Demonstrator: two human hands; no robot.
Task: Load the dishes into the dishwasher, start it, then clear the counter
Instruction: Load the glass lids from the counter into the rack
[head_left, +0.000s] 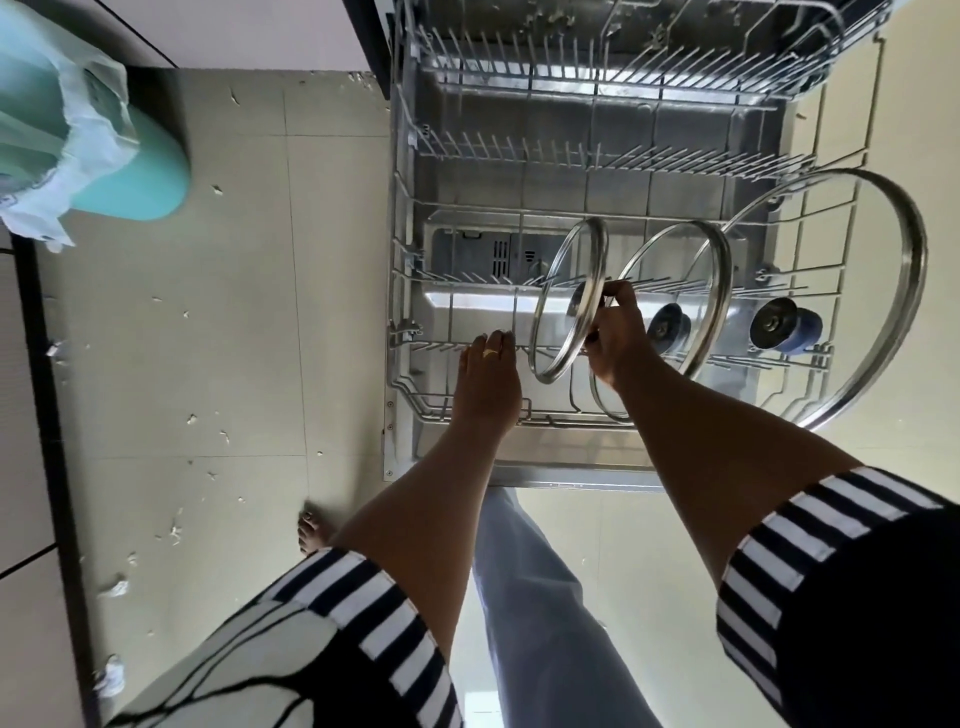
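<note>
The dishwasher's lower rack (402, 291) is pulled out over the open door, straight below me. Three glass lids with steel rims stand on edge in it: a small one (558, 291) on the left, a middle one (698, 270), and a large one (883, 291) at the right. My right hand (615, 338) grips the small lid's rim from its right side. My left hand (488, 384), wearing a ring, reaches down with its fingers on the rack wires left of that lid. The upper rack (597, 57) is pulled out further back, with nothing in it.
A teal bin (130, 171) lined with a plastic bag stands on the tiled floor at upper left. Small scraps litter the tiles (234, 364). A dark cabinet edge (47, 415) runs down the left side. My bare foot (311, 532) stands left of the dishwasher door.
</note>
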